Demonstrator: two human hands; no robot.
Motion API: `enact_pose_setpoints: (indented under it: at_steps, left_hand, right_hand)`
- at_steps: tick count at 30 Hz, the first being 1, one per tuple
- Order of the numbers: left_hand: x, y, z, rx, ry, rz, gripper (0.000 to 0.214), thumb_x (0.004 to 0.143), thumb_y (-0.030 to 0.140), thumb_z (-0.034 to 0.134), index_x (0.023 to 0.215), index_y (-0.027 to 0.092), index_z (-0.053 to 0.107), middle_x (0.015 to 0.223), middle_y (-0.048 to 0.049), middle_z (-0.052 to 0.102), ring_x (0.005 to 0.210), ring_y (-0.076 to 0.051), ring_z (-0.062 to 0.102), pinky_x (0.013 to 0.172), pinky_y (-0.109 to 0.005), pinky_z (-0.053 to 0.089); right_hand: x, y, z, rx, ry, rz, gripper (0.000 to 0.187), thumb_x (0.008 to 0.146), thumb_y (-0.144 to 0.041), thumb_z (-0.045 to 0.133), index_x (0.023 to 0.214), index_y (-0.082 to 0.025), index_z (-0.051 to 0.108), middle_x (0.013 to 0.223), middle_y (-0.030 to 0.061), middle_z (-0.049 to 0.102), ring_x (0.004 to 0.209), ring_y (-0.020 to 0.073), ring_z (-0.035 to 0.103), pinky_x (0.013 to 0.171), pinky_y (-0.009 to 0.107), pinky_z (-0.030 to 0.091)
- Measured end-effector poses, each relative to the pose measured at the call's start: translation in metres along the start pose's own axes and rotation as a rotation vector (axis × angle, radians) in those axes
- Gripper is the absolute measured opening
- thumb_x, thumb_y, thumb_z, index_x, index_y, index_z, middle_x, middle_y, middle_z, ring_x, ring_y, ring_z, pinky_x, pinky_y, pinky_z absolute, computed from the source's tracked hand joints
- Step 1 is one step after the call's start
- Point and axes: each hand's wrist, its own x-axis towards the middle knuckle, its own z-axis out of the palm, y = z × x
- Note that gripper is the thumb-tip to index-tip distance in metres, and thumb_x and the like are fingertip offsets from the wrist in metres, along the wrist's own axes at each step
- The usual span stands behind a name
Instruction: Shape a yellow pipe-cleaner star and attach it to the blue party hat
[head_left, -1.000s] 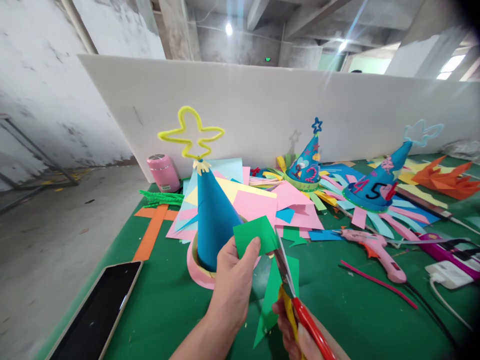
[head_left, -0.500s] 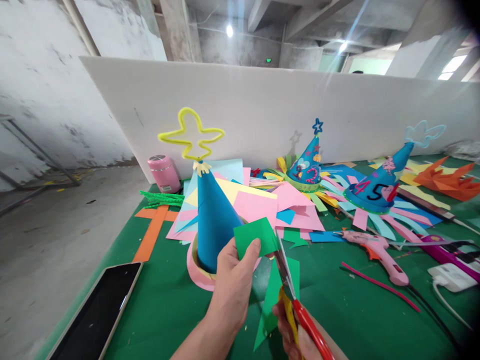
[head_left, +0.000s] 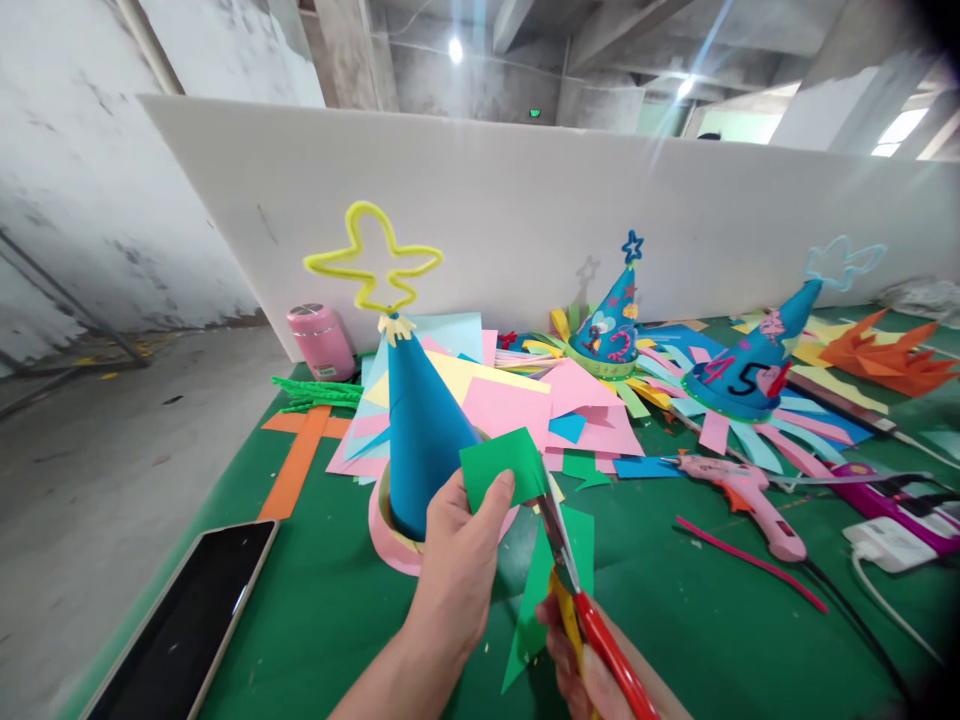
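Note:
A small piece of green paper (head_left: 487, 470) is pinched between the thumb and fingers of my left hand (head_left: 465, 560). My right hand (head_left: 581, 660) grips scissors (head_left: 596, 630) with red and yellow handles, and their blades meet the paper's right edge. Below the blades, a larger green paper scrap (head_left: 536, 600) lies on the table. Just behind my left hand stands a blue paper cone hat (head_left: 420, 430), set in a pink ring base (head_left: 390, 545). A yellow pipe-cleaner shape (head_left: 375, 262) tops the cone.
A phone (head_left: 184, 620) lies front left, with orange strips (head_left: 300, 465) beyond it. Coloured sheets (head_left: 510, 400) spread behind the cone. To the right are a pink glue gun (head_left: 750, 495), a pink pipe cleaner (head_left: 750, 565), a power strip (head_left: 885, 500) and two decorated hats (head_left: 607, 330).
The scissor blades have drawn closer together at the green paper's right edge. Everything in view has shifted slightly left and up with the camera.

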Motion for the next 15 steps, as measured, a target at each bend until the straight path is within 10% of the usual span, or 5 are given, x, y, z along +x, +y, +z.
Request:
enact_pose_setpoints:
  at_steps: [15]
  left_hand:
    - [-0.001,0.002,0.001,0.003,0.050,-0.051,0.008,0.066,0.023,0.067,0.069,0.017,0.063,0.050,0.0076,0.049,0.053,-0.008,0.050,0.066,-0.026,0.051]
  right_hand:
    - [-0.009,-0.013,0.005,-0.133,0.059,-0.055,0.034,0.061,-0.053,0.065,0.075,-0.022,0.063,0.055,-0.0018,0.052,0.043,0.0104,0.045,0.040,0.021,0.037]
